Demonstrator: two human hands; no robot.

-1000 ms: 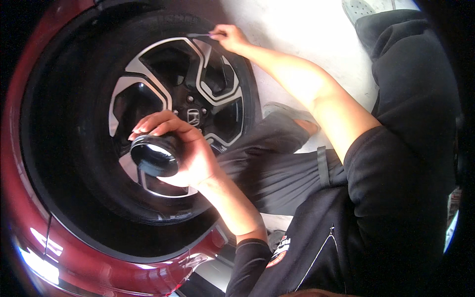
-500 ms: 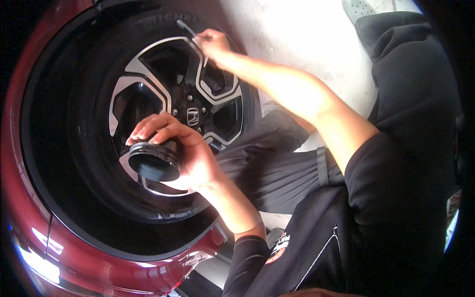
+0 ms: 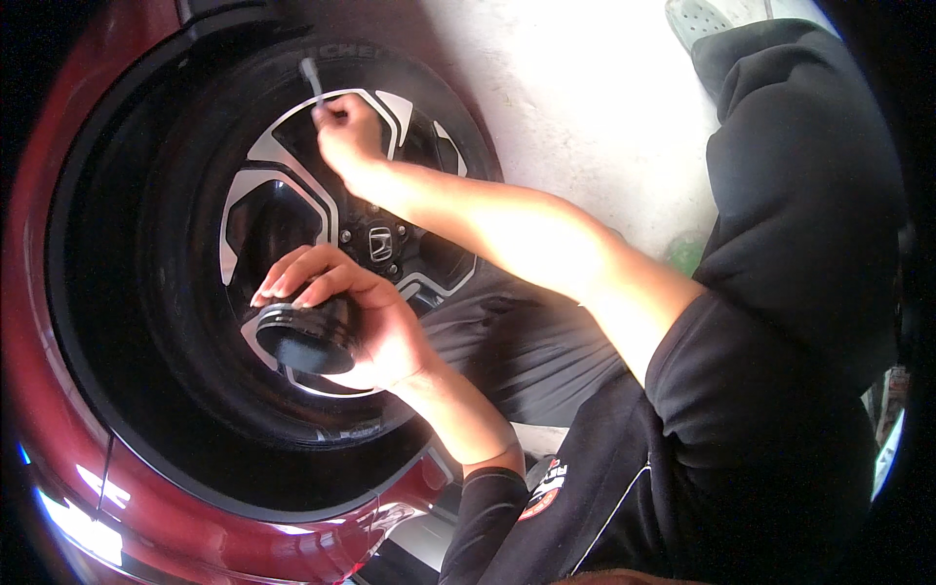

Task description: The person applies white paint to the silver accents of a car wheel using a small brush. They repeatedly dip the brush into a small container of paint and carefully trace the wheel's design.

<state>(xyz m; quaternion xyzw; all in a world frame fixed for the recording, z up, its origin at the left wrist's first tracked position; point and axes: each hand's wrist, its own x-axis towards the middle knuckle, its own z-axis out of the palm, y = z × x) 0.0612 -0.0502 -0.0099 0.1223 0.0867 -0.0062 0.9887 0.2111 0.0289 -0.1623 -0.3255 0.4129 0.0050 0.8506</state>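
Observation:
My left hand is wrapped round a black round jar, which tilts with its dark mouth toward me. The jar hangs in front of the lower part of the wheel rim. In my right hand is a small toothbrush-like brush, pinched by its handle. Its head lies at the sidewall of the black tyre, just outside the rim's upper edge. Whether the bristles touch the rubber I cannot tell. The rim has black and silver spokes.
A dark red car body curves round the wheel arch on the left and below. Pale floor lies beyond my right arm. At the upper right, a person's leg in dark trousers ends in a light clog.
My right hand has moved left and down along the tyre with the brush, whose head now points up. My left hand and the jar have barely shifted.

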